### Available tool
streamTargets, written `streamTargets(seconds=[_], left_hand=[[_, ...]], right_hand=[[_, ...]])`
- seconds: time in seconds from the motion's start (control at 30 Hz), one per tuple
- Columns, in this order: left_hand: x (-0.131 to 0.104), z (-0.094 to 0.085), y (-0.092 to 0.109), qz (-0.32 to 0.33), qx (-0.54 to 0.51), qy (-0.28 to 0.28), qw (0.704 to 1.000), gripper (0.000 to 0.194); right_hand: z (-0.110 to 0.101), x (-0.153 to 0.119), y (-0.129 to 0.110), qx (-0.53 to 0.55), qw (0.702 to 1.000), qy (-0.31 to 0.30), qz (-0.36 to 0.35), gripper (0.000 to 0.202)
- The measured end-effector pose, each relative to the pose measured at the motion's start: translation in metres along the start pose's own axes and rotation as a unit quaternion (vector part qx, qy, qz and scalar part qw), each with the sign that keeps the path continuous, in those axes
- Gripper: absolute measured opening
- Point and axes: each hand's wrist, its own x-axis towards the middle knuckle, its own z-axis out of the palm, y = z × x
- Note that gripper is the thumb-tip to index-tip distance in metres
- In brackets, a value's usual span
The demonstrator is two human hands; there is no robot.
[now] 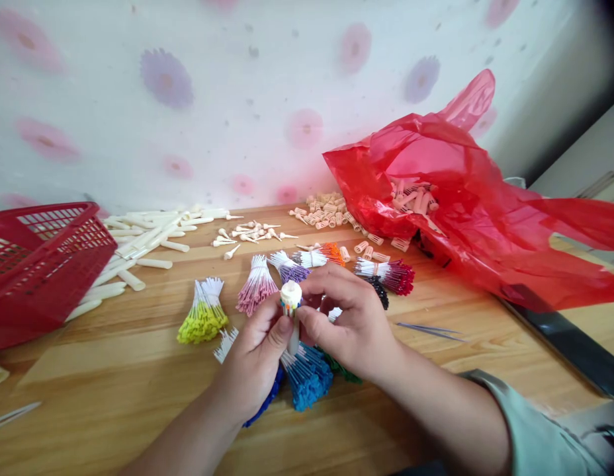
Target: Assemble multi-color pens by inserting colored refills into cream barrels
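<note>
Left hand (257, 340): centre of frame, thumb and fingers pinched on white tube (293, 340)
Right hand (354, 320): just right of centre, fingers bent and narrow at the tube's upper end; can't tell if they grip anything
Tube: mid-frame between both hands, near upright, pale top end up, small coloured bits around its collar
Bundles under and near hands: light blue (307, 380) below tube, dark blue (267, 400) partly behind left hand, green (344, 369) mostly behind right wrist
Bundles farther out: yellow (202, 322) left of centre; pink (256, 291), purple (290, 270) and orange (321, 255) above hands; dark red (390, 276) and black (379, 289) right of right hand
Tweezers (431, 330): right of right wrist, flat on desk (138, 377)
Red basket (51, 281): left edge
Long cream tubes (151, 241): piled beside basket
Small pointed parts (252, 233): upper middle, loose
Peach slotted pieces (329, 213): spread left of red bag (468, 211), more in its mouth
Bag: upper right, crumpled, overlapping dark flat object (560, 344)
</note>
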Motion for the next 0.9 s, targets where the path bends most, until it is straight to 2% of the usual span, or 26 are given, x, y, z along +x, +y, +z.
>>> streamTargets(seconds=[0.17,0.27,0.37,0.5,0.6,0.7,0.8,0.9], left_hand=[[-0.001,-0.004,0.001,0.076,0.154,0.002,0.985,0.031],[-0.002,-0.004,0.002,0.116,0.227,0.031,0.967,0.026],[-0.003,-0.002,0.005,0.129,0.26,0.077,0.954,0.023],[-0.005,0.001,0.01,0.122,0.275,0.125,0.945,0.029],[-0.006,0.004,0.013,0.124,0.259,0.133,0.948,0.033],[-0.005,0.005,0.015,0.128,0.246,0.133,0.952,0.036],[-0.004,0.005,0.014,0.126,0.242,0.107,0.956,0.032],[-0.005,0.004,0.009,0.083,0.186,0.06,0.977,0.023]], right_hand=[[-0.001,-0.002,-0.004,-0.05,0.997,0.003,-0.056,0.024],[0.001,-0.004,-0.002,-0.086,0.994,0.007,-0.071,0.022],[0.003,-0.006,0.001,-0.103,0.993,0.028,-0.059,0.015],[0.006,-0.005,0.001,-0.099,0.994,0.042,-0.018,0.012],[0.006,-0.003,0.0,-0.094,0.994,0.047,0.006,0.013],[0.007,-0.003,0.001,-0.091,0.995,0.048,-0.003,0.014],[0.006,-0.002,0.004,-0.099,0.994,0.05,-0.024,0.014],[0.004,0.0,0.004,-0.093,0.994,0.049,-0.004,0.013]])
